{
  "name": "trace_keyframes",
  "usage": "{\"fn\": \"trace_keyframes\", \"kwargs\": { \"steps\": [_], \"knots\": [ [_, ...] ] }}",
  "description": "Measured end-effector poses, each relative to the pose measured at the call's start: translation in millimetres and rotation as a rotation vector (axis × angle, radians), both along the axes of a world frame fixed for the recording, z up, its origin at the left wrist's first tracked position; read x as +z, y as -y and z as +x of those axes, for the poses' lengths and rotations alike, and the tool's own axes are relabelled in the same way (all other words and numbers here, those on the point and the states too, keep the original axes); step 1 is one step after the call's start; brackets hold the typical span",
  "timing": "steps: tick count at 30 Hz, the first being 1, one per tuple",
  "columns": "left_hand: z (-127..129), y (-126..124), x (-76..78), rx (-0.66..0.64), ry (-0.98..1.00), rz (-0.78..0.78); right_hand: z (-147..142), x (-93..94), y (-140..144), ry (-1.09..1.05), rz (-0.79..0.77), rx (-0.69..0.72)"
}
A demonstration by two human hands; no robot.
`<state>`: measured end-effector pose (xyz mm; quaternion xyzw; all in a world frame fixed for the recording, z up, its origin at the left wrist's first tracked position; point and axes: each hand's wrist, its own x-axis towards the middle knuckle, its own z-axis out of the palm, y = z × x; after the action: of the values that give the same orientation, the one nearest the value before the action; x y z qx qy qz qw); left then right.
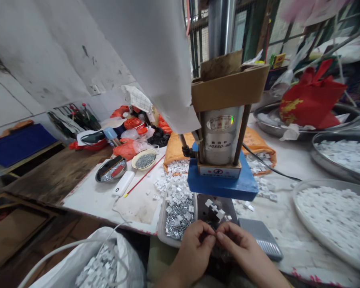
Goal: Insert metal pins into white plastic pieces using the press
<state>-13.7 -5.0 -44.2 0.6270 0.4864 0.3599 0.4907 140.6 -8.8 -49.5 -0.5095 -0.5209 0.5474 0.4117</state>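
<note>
My left hand (195,245) and my right hand (239,240) meet fingertip to fingertip in front of a small press. Both are closed in a pinch; whatever lies between the fingertips is too small and hidden to name. Just beyond them, several small white plastic pieces (218,213) rest on the dark base (204,201) under the blue press head (222,186). Beside my left hand stands a clear plastic tray (161,228) with metal nails (174,222) and white pieces. A grey ribbed pedal-like block (259,236) lies beyond my right hand.
A round tray (298,200) and a metal basin (315,158) of white pieces stand at right. Nail bowls (144,160) and a white power strip (123,183) lie left. A white sack (132,256) sits low left; an orange sack (175,146) lies behind the press.
</note>
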Motion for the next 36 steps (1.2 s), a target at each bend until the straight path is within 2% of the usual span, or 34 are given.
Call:
{"fn": "trace_keyframes", "kwargs": {
  "steps": [19, 36],
  "knots": [
    [-1.0, 1.4, -7.1, 0.009, 0.01, 0.003, -0.2, 0.6, 0.8, -0.007, -0.02, -0.035],
    [-0.8, 1.0, -4.3, 0.011, 0.001, -0.003, -1.0, 3.5, -0.1, 0.01, -0.033, -0.044]
  ]
}}
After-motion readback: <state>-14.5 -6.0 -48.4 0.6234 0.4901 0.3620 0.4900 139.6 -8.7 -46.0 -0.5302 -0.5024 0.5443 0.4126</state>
